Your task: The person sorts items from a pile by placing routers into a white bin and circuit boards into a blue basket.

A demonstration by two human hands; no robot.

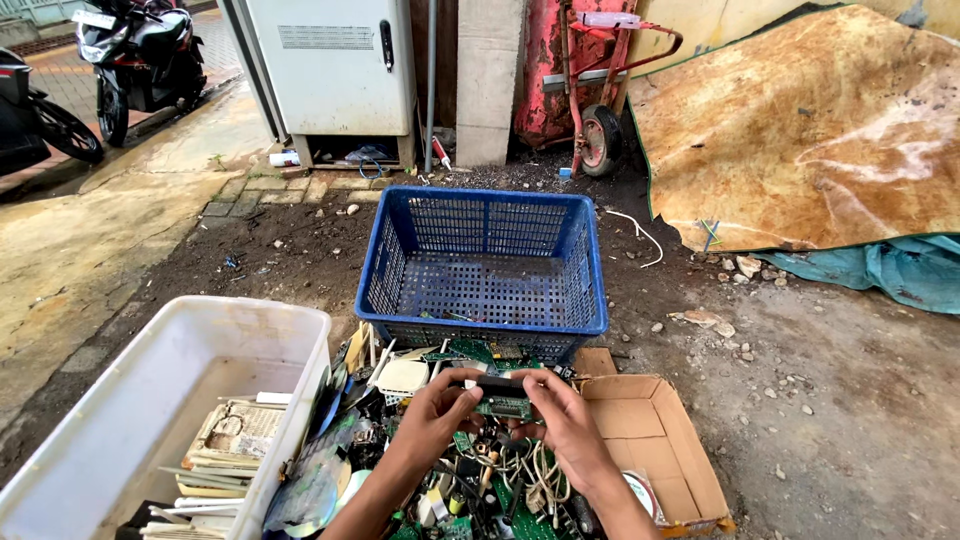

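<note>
Both hands, left hand [432, 412] and right hand [565, 420], pinch a small green circuit board [503, 403] by its ends above the scrap pile [470, 490], just before the blue crate [483, 262]. It looks light, stiff and brittle, so its edges seem the safest hold

My thumbs cover both ends of the small green circuit board [503, 403], so I can't read its edges, and its parts are too tiny to tell. The scrap pile [470, 480] runs off the bottom edge, with its wires and boards tangled past sorting out. My left hand [435, 408] and right hand [562, 418] hide what lies beneath. The white bin [150, 400] is cut off at the lower left, and the motorbike [140, 50] is cropped at the top.
</note>
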